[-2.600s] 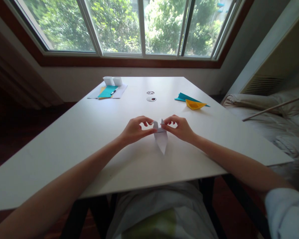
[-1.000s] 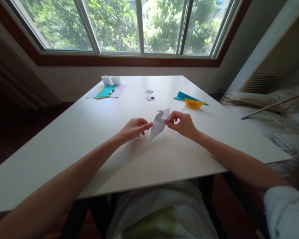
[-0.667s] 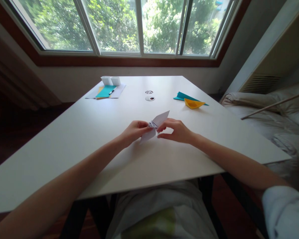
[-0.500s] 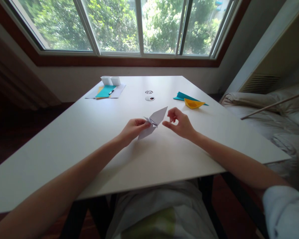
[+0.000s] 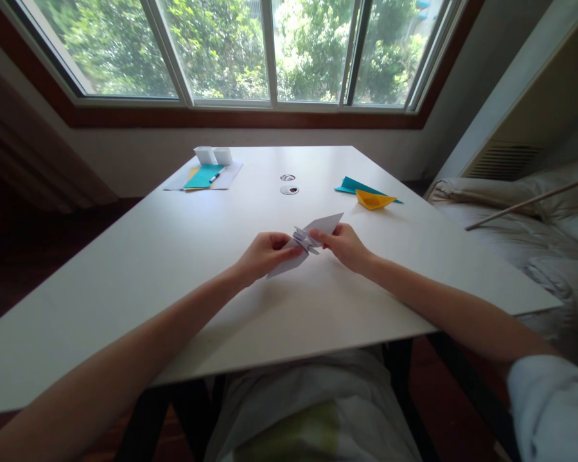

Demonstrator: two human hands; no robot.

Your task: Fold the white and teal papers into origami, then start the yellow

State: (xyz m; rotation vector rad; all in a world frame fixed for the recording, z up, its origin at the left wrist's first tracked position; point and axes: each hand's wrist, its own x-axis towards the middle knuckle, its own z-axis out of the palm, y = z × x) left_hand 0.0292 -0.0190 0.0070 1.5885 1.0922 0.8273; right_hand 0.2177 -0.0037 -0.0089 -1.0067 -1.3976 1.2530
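Above the white table (image 5: 173,256), the left hand (image 5: 262,253) and right hand (image 5: 347,245) pinch a folded white paper figure (image 5: 304,240) from either side, near a yellow paper boat (image 5: 374,201).

A white folded paper figure (image 5: 304,242) with pointed flaps, tilted above the table.

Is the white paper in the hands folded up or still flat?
Folded. The white paper has pointed flaps sticking out both ways, with small creased bits in the middle, pinched by the left hand and right hand.

I see a matt white paper fold (image 5: 304,242), creased sharp, over a smooth matt white table (image 5: 173,256); the yellow boat (image 5: 374,201) looks like paper too.
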